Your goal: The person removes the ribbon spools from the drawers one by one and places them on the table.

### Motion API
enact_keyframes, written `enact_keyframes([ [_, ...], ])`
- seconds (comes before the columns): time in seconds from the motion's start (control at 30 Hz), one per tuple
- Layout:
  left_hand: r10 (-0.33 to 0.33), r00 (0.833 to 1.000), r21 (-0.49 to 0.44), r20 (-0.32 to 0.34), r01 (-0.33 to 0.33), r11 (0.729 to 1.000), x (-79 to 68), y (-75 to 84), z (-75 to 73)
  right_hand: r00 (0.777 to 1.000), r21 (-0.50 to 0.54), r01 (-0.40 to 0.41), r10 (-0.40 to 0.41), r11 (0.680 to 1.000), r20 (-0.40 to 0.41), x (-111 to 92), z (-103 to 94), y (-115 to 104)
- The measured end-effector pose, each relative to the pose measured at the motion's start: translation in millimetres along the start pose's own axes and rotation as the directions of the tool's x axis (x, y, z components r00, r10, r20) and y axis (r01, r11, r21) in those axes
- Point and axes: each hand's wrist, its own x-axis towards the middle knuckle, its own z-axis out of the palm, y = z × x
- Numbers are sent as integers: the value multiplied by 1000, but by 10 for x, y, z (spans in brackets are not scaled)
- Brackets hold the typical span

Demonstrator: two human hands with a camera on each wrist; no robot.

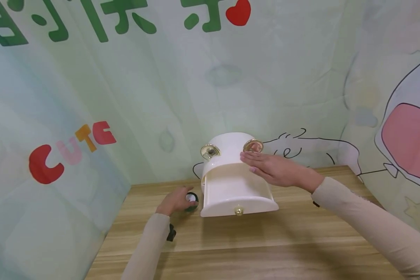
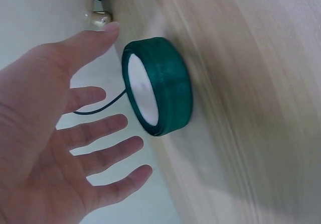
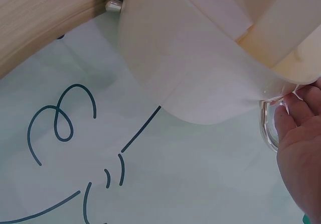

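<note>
The wooden table [image 1: 252,249] runs back to a rear edge along the printed backdrop [image 1: 283,77], its left edge slanting toward the person; the white box [image 1: 231,144] stands near that rear edge, with its drawer [image 1: 217,208] drawn out toward the person, so that the curved front projects past the body, and wood grain extends from there to the lower border of the head view; the green ribbon roll [image 2: 170,86] is on the table just beside the drawer's left side, only a slim gap parting the two, with wider room on the roll's other side; the left hand [image 1: 175,200] reaches in from there, its fingers spread and its thumb near the roll's rim, a small space showing between them in the left wrist view; the right hand [image 1: 276,169] lies at the box's upper front, fingers extended and close together beside the right gold-rimmed disc [image 1: 253,146]; the roll is a short, glossy, dark green cylinder with a pale round face; the box is smooth and glossy, with a rounded top, a second gold-rimmed disc at left and a round gold knob [image 1: 238,211] centred on the drawer front.
</note>
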Motion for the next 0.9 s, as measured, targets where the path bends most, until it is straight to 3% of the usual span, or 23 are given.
enact_keyframes([
  [0.53,74,992,1,-100,-74,997,-163,97,-144,1000,-3,14,-14,1000,-16,0,3,-5],
  [0.73,110,975,-46,-193,-121,992,-283,239,-288,1000,-2,3,-3,1000,-8,-1,4,2],
  [0.9,97,956,-92,-278,-127,988,-433,388,-448,1000,0,0,0,1000,-4,1,3,-3],
])
